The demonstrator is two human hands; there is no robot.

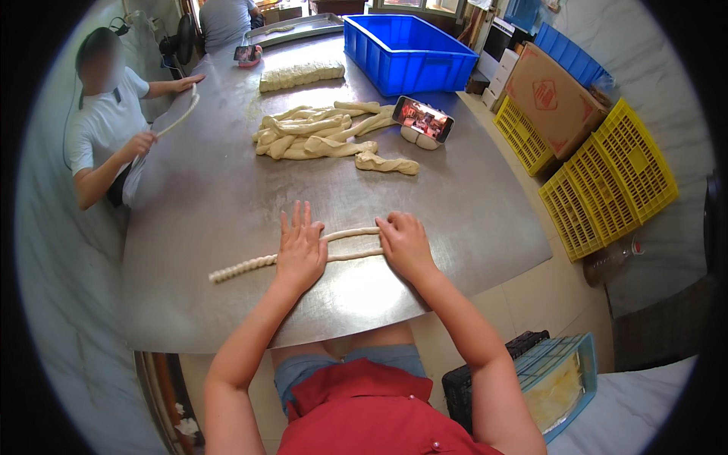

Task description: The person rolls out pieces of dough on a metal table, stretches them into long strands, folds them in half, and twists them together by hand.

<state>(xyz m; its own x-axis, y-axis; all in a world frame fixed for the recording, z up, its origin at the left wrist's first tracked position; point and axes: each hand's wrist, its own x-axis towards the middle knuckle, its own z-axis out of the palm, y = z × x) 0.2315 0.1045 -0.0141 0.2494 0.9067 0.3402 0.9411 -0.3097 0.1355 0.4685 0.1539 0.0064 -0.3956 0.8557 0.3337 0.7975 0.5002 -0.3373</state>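
Observation:
A pale dough rope [244, 268] lies on the steel table in front of me. Its left part is twisted into a tight spiral, while its right part runs as two separate, roughly parallel strands [354, 255]. My left hand [301, 247] rests palm down across the rope where the twist meets the strands, fingers spread and pointing away from me. Curled over the right-hand ends of both strands is my right hand [405, 242], which hides those ends. Farther back, a heap of thick dough strips [307, 133] sits with a short dough piece [388, 164] at its near right.
The steel table [193, 307] also holds a propped phone [424, 119], a dough slab [301, 77], a blue crate [409, 71] and a metal tray [296, 31]. A co-worker [108, 114] at left holds a dough rope [179, 120]. Yellow crates [611, 182] stand right.

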